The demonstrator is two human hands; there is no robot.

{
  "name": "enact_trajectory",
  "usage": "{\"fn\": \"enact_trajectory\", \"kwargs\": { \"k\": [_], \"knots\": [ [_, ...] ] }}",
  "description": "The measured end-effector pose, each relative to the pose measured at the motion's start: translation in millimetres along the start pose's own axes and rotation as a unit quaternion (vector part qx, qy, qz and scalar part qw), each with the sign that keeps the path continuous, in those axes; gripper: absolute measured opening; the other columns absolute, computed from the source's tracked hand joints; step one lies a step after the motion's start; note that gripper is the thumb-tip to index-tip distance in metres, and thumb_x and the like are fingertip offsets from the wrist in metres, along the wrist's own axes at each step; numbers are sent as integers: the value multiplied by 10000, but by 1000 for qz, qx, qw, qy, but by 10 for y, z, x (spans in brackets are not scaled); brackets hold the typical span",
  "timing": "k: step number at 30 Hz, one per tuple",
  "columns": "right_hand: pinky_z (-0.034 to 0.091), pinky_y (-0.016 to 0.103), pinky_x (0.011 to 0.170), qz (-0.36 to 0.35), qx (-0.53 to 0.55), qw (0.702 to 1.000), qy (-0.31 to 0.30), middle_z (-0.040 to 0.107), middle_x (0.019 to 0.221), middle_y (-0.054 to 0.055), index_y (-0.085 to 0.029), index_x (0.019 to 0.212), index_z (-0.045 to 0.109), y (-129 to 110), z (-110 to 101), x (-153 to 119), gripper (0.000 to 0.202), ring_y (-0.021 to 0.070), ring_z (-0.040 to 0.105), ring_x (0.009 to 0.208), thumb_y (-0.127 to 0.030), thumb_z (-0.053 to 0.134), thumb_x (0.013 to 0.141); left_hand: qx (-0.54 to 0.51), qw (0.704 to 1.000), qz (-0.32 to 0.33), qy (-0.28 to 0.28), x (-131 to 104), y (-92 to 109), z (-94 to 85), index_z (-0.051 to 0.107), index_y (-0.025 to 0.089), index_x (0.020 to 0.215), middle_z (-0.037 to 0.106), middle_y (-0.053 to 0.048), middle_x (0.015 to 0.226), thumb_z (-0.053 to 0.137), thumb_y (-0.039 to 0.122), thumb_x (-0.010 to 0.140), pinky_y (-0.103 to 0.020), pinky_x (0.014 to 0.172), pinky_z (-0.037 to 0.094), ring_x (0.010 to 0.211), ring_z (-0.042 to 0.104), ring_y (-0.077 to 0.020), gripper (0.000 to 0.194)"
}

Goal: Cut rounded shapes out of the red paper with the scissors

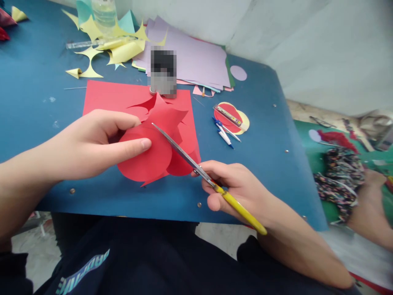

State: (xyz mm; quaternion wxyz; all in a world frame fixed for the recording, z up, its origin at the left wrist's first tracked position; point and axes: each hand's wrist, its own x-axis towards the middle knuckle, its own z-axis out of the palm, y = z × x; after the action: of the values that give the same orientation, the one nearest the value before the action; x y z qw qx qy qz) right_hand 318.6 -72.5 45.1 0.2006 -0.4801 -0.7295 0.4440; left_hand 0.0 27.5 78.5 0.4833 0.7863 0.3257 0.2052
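My left hand (113,141) pinches a piece of red paper (147,157) between thumb and fingers. The paper has rounded cut edges, and pointed, curling strips rise from its far side. In my right hand (230,182) is a pair of scissors (184,153) with yellow handles. Their blades lie across the red paper, pointing up and to the left; how far the blades are apart I cannot tell. Under both lies a flat red sheet (104,96) on the blue table (254,172).
Yellow paper scraps (127,53) lie at the back left near a clear bottle (104,14). Behind the red sheet is a stack of purple paper (199,61). Pens (224,135) and paper circles (244,121) lie to the right. Another person's arm (368,205) rests at a green table.
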Motion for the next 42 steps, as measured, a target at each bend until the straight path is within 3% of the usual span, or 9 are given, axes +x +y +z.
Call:
{"fn": "enact_trajectory", "kwargs": {
  "k": [5,18,24,35,42],
  "knots": [
    [376,276,569,-17,20,1000,-1,543,678,-47,-167,1094,746,31,2,9,855,124,390,594,-998,601,950,-57,998,-16,2,-10,2,4,840,120,935,692,58,761,697,272,1068,-90,564,490,671,570,-45,248],
    [361,277,555,-20,13,1000,7,519,669,-54,-184,1006,714,7,3,4,828,117,372,578,-1002,603,938,-83,996,-20,18,-30,12,4,854,111,972,739,52,787,707,253,1065,-107,577,514,676,611,-51,225],
    [361,278,549,-21,10,1000,7,524,651,-54,-178,1025,722,20,5,-10,840,116,390,569,-1004,591,939,-76,997,-9,26,-16,24,5,858,123,945,759,50,785,700,256,1051,-119,571,526,678,624,-63,232],
    [349,291,543,0,1,1000,5,533,646,-46,-186,1022,729,22,-6,-8,871,128,384,574,-1037,591,899,-56,997,-1,46,-5,40,5,799,109,820,654,67,678,700,283,1054,-87,517,457,605,556,-30,309],
    [365,277,564,-35,2,999,21,534,673,-54,-178,1054,715,28,10,-25,837,118,371,585,-997,577,956,-23,998,-1,58,-22,28,13,783,117,794,656,57,674,710,321,1042,-90,504,450,612,536,-40,328]
  ]
}}
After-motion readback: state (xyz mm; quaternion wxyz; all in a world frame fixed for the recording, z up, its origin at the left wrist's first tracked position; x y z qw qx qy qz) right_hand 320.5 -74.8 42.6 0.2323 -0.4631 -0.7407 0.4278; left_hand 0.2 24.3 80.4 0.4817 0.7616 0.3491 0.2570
